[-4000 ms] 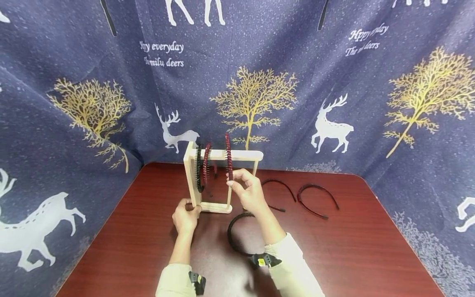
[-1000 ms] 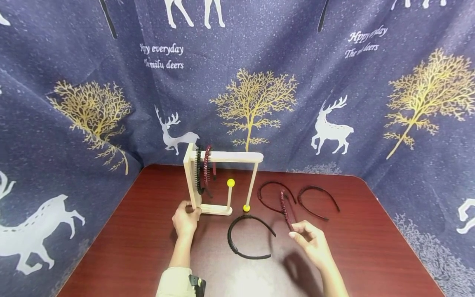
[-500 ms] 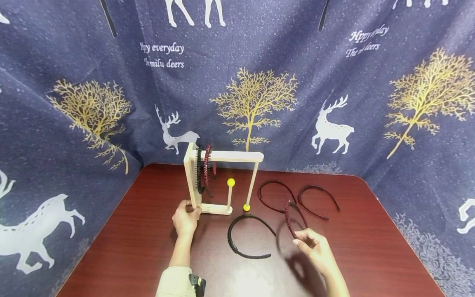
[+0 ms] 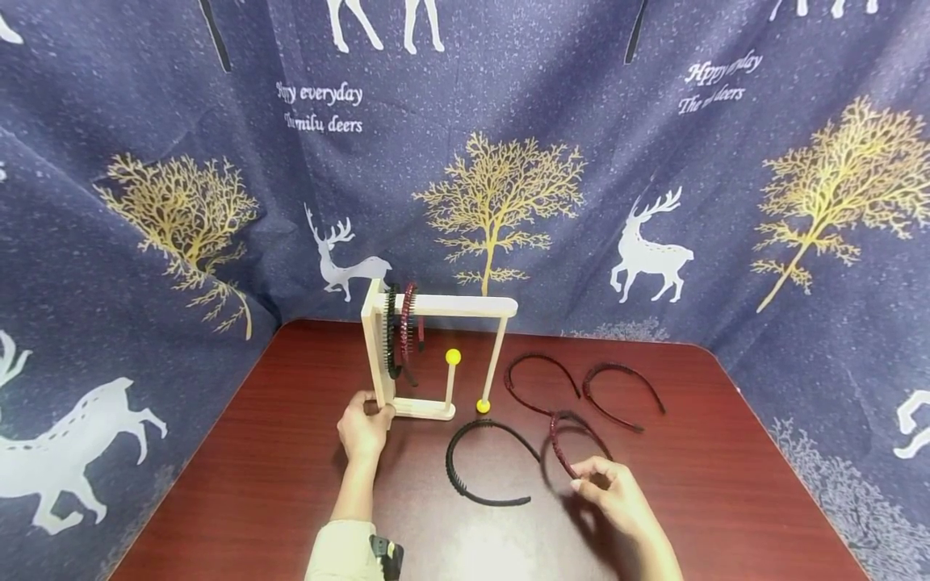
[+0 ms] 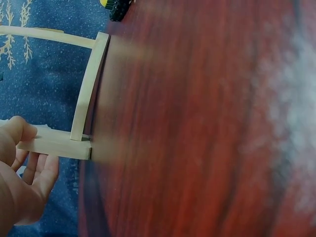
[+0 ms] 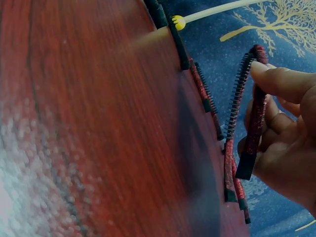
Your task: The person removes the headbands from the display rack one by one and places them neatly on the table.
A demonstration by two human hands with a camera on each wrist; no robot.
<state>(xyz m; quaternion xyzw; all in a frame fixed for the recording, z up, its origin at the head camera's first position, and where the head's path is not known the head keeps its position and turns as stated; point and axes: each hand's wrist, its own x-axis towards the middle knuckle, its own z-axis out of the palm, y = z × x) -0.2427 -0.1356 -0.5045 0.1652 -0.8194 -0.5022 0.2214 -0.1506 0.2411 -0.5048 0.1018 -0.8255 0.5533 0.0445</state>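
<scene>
My left hand (image 4: 362, 429) grips the lower end of the pale wooden stand (image 4: 465, 306); the left wrist view shows the thumb above the wood (image 5: 59, 144) and fingers below. A black toothed headband (image 4: 391, 335) and a dark red one (image 4: 407, 327) hang on the stand's upper bar, close to its upright. In my right hand (image 4: 613, 496), thumb and fingers pinch another dark red headband (image 4: 558, 444) near the front right of the table. Its comb teeth and black end tip show in the right wrist view. Whether it touches the table I cannot tell.
A black headband (image 4: 452, 464) lies between my hands. Two dark red headbands (image 4: 510, 387) (image 4: 617, 418) lie behind the right hand. Thin rods with yellow balls (image 4: 454, 357) (image 4: 483, 407) stick out from the stand. A deer-patterned cloth (image 4: 465, 97) hangs behind the table (image 4: 240, 484).
My right hand has carried the dark red headband from the stand's upper bar rightward and down over the table, tilting it flatter lately. The left hand stays on the stand.
</scene>
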